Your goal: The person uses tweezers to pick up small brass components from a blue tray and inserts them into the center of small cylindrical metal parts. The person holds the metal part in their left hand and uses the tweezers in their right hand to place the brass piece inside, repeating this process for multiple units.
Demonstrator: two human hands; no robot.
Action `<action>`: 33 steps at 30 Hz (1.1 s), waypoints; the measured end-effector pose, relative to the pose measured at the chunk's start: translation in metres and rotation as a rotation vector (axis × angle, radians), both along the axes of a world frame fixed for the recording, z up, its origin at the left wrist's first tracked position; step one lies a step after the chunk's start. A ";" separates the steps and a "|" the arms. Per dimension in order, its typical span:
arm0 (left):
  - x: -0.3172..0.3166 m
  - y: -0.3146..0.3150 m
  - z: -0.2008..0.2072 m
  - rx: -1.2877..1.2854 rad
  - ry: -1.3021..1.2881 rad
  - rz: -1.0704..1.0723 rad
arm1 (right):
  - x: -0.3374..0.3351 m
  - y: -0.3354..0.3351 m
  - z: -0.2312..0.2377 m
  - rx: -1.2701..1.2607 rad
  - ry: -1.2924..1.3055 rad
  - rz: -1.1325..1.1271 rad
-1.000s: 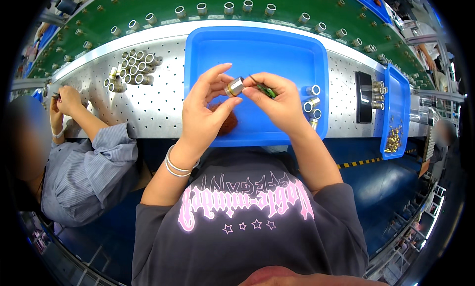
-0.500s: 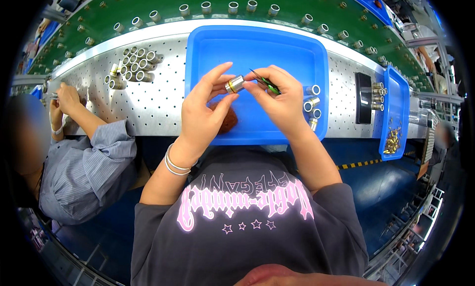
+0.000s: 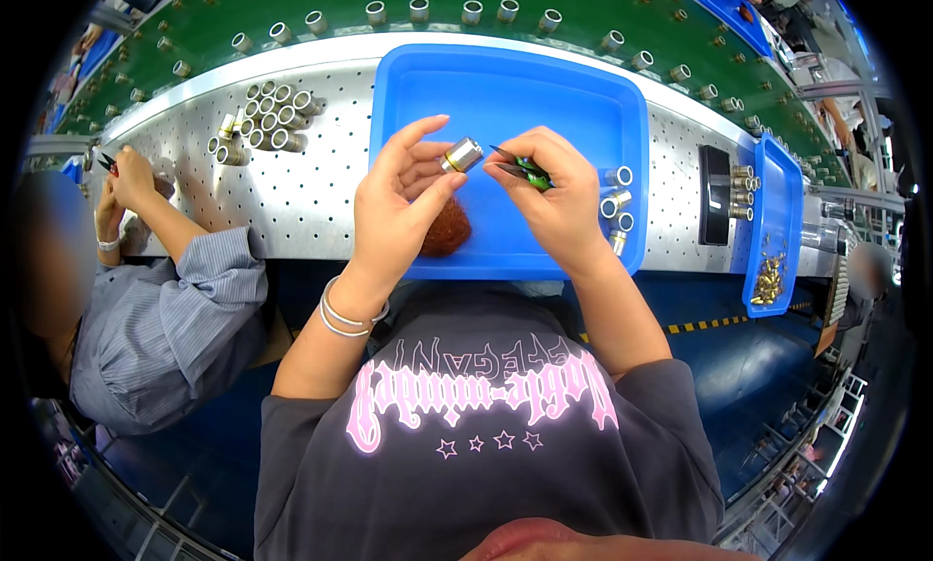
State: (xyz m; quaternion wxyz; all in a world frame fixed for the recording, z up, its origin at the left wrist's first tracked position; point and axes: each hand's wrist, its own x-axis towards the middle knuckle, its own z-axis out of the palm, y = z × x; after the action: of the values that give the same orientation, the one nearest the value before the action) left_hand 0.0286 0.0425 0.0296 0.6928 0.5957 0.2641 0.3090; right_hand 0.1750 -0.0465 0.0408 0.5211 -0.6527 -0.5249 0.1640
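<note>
The right hand (image 3: 554, 184) has drawn slightly away toward three o'clock, opening a narrow gap beside the metal sleeve (image 3: 464, 154), where half a second ago its fingertips seemed to meet the sleeve's end. That suggests a brief break in contact with the work. The left hand (image 3: 392, 198) pinches the sleeve between thumb and fingers, over the blue tray (image 3: 505, 85), its free end toward two o'clock. The right hand grips a green-handled pointed tool (image 3: 536, 180), tip toward ten o'clock. Unlike the earlier frame, more of the brown fibrous pad (image 3: 448, 230) shows, at the tray's seven o'clock; the loose sleeves (image 3: 619, 204) remain at four.
</note>
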 end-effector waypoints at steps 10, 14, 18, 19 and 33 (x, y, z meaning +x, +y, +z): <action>0.000 -0.001 -0.002 0.040 0.000 -0.002 | -0.004 0.004 0.008 -0.041 -0.117 -0.028; -0.001 -0.002 -0.001 0.046 0.017 -0.006 | -0.006 0.005 0.007 -0.044 -0.124 -0.053; -0.001 -0.002 -0.002 0.034 0.009 -0.009 | -0.006 0.005 0.006 -0.076 -0.067 -0.072; -0.001 -0.002 -0.002 0.038 0.011 -0.008 | -0.006 0.005 0.006 -0.077 -0.051 -0.071; -0.003 0.007 -0.011 -0.379 -0.110 -0.087 | -0.005 0.002 0.000 0.001 -0.076 0.040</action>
State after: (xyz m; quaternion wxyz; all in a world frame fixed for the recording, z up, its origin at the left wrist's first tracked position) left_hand 0.0252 0.0491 0.0188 0.8184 0.4478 0.2534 0.2558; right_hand 0.1704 -0.0441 0.0407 0.4980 -0.6476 -0.5572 0.1491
